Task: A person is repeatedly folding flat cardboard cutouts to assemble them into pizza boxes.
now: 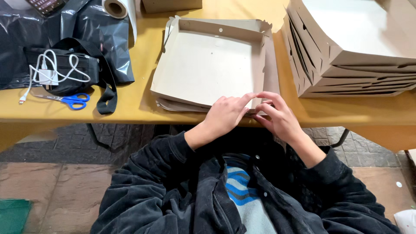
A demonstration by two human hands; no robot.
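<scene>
- Cardboard box [208, 65], shallow, square and pale grey-brown, is lying open on the yellow table [143, 108], its near right corner reaching the table's front edge where both hands are meeting.
- The left hand [227, 115] is resting palm down on that near corner, fingers curled loosely and the forefinger stretching out along the box's front wall; it is pressing on the cardboard rather than closing around it.
- The right hand [279, 117] is sitting just beside it, fingers bent, pinching the corner flap of the box between thumb and fingertips; the fingertips of the two hands are almost touching.
- Flat sheets of the same cardboard [173, 105] are showing from under the box's near edge.
- A stack of folded boxes [346, 69] is standing to the right of the open box, nested one inside another, close to it but apart.
- Blue-handled scissors [71, 100] are lying on the table well to the left, just below a black pouch [65, 69] with a white cable and charger [50, 73] coiled on top of it.
- A black strap [106, 93] is trailing from the pouch toward the table edge.
- Black plastic sheeting [95, 30] is spreading behind the pouch, with a roll of white film [119, 8] at the top edge.
- The person is wearing a dark jacket [164, 190] over a blue striped knit [242, 190].
</scene>
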